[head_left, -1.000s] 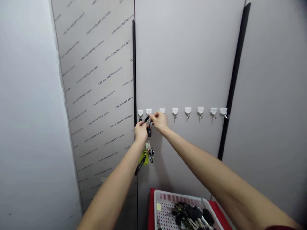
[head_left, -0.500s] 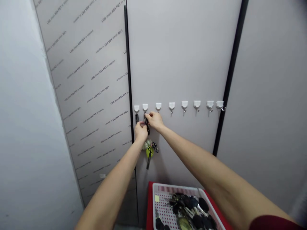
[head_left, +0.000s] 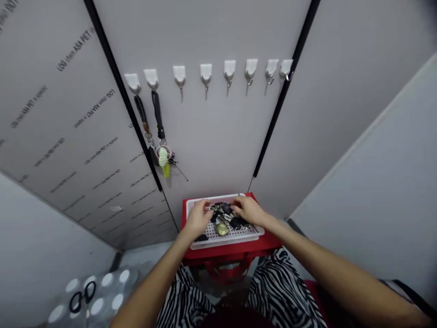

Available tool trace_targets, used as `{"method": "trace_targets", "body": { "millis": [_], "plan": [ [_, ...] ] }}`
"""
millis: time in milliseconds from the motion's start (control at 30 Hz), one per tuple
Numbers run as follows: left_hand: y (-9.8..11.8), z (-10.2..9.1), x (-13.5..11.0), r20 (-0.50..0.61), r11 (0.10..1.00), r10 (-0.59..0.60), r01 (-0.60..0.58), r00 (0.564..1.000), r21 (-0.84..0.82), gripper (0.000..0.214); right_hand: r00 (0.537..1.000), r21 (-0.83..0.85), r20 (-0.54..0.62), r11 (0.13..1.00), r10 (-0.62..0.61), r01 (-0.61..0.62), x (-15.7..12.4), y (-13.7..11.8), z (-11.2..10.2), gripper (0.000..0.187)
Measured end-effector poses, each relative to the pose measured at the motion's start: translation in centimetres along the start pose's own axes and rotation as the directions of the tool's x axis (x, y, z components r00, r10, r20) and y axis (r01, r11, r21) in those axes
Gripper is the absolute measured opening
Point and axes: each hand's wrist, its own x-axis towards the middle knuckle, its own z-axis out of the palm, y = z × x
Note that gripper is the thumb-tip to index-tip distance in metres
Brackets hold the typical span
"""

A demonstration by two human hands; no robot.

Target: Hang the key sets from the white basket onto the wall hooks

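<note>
My left hand (head_left: 198, 219) and right hand (head_left: 251, 210) are hanging half-curled at opposite sides of the heaped black-and-silver metal keys (head_left: 235, 222); whether they're grasping any, I cannot tell. Around my fingers (head_left: 239, 203), a white perforated plastic basket (head_left: 223, 243) is sitting on a red flat surface (head_left: 218, 252). Beyond them, a smooth pale-grey panel (head_left: 205, 141) is rising, carrying white-backed metal hooks (head_left: 205, 72); leftward, white-capped bottles (head_left: 97, 305) are standing.
</note>
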Motion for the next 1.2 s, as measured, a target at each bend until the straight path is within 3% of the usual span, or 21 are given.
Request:
{"method": "trace_targets", "body": {
  "millis": [100, 200, 367, 467, 567, 667, 800, 933, 1067, 1200],
  "plan": [
    [-0.4, 2.8, -0.1, 0.092, 0.975, 0.071, -0.089, 0.993, 0.203, 0.033, 0.992, -0.188, 0.089, 0.976, -0.091, 0.107, -2.1, 1.3, 1.3, 0.020],
    [-0.4, 3.8, 0.0, 0.114, 0.903, 0.111, -0.148, 0.987, 0.402, 0.032, 0.982, -0.220, 0.159, 0.966, -0.100, 0.134, -2.2, 1.0, 2.0, 0.027],
    [-0.6, 3.2, -0.3, 0.070, 0.875, -0.010, -0.025, 0.998, 0.483, 0.020, 0.987, -0.125, 0.153, 0.990, -0.046, 0.066, -1.4, 0.4, 3.0, 0.022],
    [-1.1, 2.6, -0.1, -0.001, 0.950, -0.114, 0.109, 0.994, 0.294, 0.017, 0.995, 0.012, 0.101, 1.000, 0.001, -0.003, -1.2, 0.7, 3.4, 0.021],
    [-1.7, 2.2, 0.5, -0.126, 0.974, -0.223, 0.217, 0.967, -0.064, 0.015, 0.994, 0.161, 0.009, 0.981, 0.108, -0.108, -1.2, 1.1, 3.4, 0.023],
    [-2.1, 2.2, 1.0, -0.198, 0.902, -0.282, 0.189, 0.939, -0.388, 0.013, 0.990, 0.210, -0.056, 0.971, 0.133, -0.119, -1.2, 1.1, 3.2, 0.023],
    [-2.1, 2.2, 1.0, -0.139, 0.712, -0.366, 0.181, 0.920, -0.678, 0.015, 0.999, 0.101, -0.010, 0.993, -0.053, 0.054, -1.1, 0.4, 3.2, 0.020],
    [-2.0, 2.0, 1.0, -0.135, 0.605, -0.418, 0.165, 0.898, -0.779, 0.016, 0.968, -0.093, 0.210, 0.983, -0.138, 0.160, -0.7, -0.7, 3.3, 0.031],
    [-1.8, 1.9, 1.0, -0.164, 0.632, -0.410, 0.150, 0.897, -0.760, 0.014, 0.929, -0.310, 0.362, 0.929, -0.082, 0.202, -0.1, -2.5, 3.3, 0.046],
    [-1.4, 1.9, 0.7, -0.132, 0.676, -0.379, 0.177, 0.916, -0.715, 0.015, 0.913, -0.384, 0.408, 0.908, 0.003, 0.169, 0.0, -3.7, 3.0, 0.040]
  ]
}}
